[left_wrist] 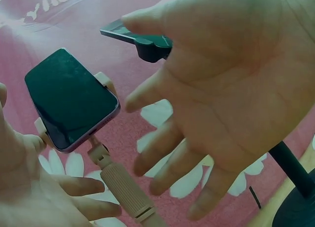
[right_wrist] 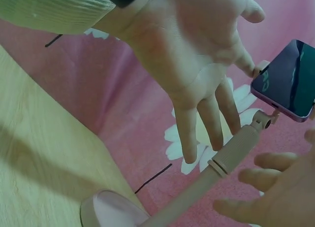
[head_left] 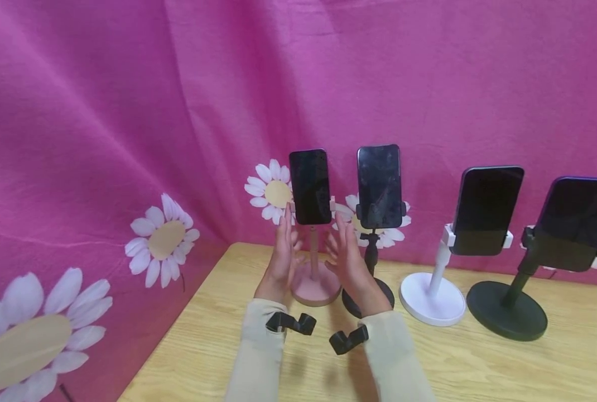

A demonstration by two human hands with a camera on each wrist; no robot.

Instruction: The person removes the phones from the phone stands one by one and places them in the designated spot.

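Observation:
A pink phone stand (head_left: pixel 315 285) holds a dark-screened phone (head_left: pixel 311 187) upright in its clamp. My left hand (head_left: pixel 280 261) is raised just left of that stand, fingers straight and palm turned inward. On the stand's other side my right hand (head_left: pixel 350 262) mirrors it, fingers extended and spread. Nothing lies in either palm; in the right wrist view the left palm faces the camera, and the left wrist view shows the right palm the same way. Behind the right hand, partly covered by it, stands a black phone stand (head_left: pixel 371 257) with another phone (head_left: pixel 379 187).
Farther right are a white stand (head_left: pixel 432 298) with a phone (head_left: pixel 488 211) and another black stand (head_left: pixel 506 310) with a tilted phone (head_left: pixel 577 223). All stand on a wooden table (head_left: pixel 188 357). A magenta cloth (head_left: pixel 128 84) with daisies hangs behind and at the left.

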